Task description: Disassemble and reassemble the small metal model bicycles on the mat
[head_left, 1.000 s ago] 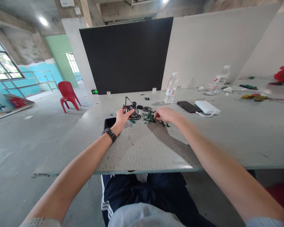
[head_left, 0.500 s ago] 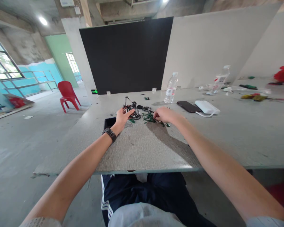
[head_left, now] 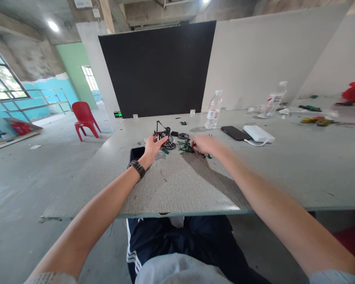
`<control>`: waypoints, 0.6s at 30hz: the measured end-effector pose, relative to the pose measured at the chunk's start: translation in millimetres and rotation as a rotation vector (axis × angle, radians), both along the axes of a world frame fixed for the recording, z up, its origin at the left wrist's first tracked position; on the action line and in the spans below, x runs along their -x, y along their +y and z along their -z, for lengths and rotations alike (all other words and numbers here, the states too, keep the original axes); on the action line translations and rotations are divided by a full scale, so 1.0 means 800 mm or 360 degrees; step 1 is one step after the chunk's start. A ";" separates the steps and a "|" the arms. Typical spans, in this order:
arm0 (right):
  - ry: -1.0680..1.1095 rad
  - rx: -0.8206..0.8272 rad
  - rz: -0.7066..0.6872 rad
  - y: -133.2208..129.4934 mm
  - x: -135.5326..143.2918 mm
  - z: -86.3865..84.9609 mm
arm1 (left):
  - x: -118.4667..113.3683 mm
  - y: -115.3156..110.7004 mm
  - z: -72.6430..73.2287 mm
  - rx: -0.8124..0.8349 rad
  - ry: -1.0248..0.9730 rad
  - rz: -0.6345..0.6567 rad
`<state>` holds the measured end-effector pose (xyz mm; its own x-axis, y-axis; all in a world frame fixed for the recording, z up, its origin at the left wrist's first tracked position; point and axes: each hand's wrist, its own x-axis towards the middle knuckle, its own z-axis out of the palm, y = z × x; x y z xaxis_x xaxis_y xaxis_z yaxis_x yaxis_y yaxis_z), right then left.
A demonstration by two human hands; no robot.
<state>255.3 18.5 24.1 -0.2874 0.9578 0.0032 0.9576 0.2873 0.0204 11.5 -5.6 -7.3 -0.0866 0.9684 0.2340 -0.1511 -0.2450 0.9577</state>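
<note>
My left hand (head_left: 154,146), with a dark watch on its wrist, grips a small black model bicycle (head_left: 167,139) by its spoked wheel. The thumb lies across the near side of the wheel. My right hand (head_left: 202,144) is over a pile of small green parts (head_left: 184,146), fingers bent down and pinched together. What those fingertips hold, if anything, is hidden. A loose spoked wheel (head_left: 183,136) lies flat behind the pile. Another green piece (head_left: 165,151) rests on the table below the bicycle.
A black box (head_left: 136,153) sits beside my left wrist. To the right are a water bottle (head_left: 213,110), a dark phone (head_left: 235,133) and a white power bank (head_left: 258,134) with a strap. A black panel (head_left: 159,71) stands at the table's back edge.
My right hand has shifted slightly over the green parts, its fingers still bent. My left hand and the model bicycle have stayed in place.
</note>
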 end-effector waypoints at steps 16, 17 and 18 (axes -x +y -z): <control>0.0106 -0.0001 -0.0069 0.000 -0.002 0.003 | 0.002 0.003 0.004 -0.0041 0.0013 0.0036; 0.0115 0.0012 -0.0074 0.000 -0.002 0.003 | 0.002 0.003 0.004 -0.0040 0.0013 0.0035; 0.0118 0.0018 -0.0078 0.001 -0.003 0.002 | 0.002 0.003 0.004 -0.0039 0.0014 0.0031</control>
<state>257.6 19.1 22.8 -0.3333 0.9427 0.0156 0.9412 0.3336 -0.0534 9.6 -3.4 -10.4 -0.0657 0.9639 0.2581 -0.1479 -0.2652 0.9528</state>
